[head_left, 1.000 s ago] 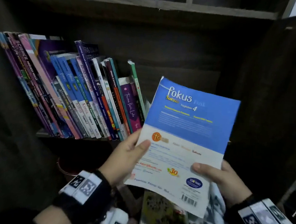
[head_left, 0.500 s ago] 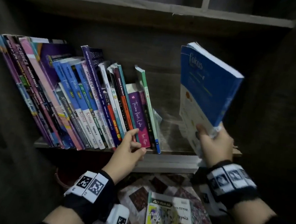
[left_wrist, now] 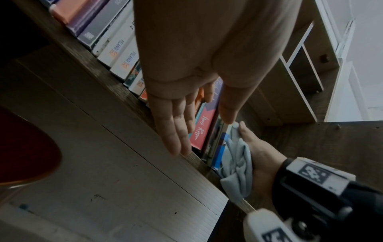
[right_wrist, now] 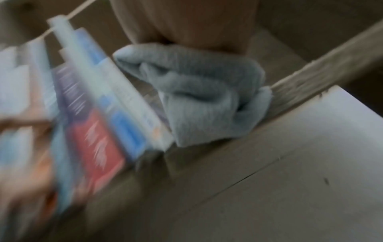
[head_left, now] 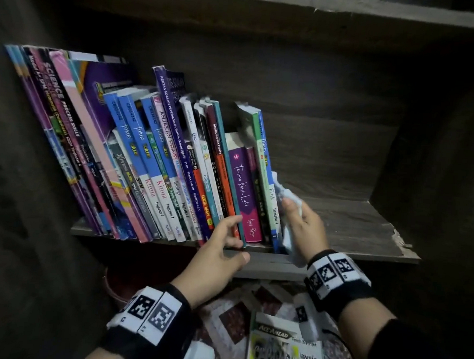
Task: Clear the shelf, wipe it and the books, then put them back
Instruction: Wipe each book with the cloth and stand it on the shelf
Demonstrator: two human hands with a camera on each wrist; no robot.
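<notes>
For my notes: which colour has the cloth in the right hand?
Pale grey-blue. The cloth shows best in the left wrist view, bunched in the right hand.

The shelf (head_left: 353,229) is dark wood-grain board with a matt, rough-looking finish, its front right edge (head_left: 399,241) chipped and flaking to a paler core. The books (head_left: 147,159) standing on it are paperbacks with glossy printed spines and white paper page edges, and the cloth (left_wrist: 236,165) bunched against the last one is a soft, pale blue-grey fabric with a fuzzy, matt nap. Both wristbands (head_left: 335,278) are black fabric carrying white, matt blocks printed with black square markers.
</notes>
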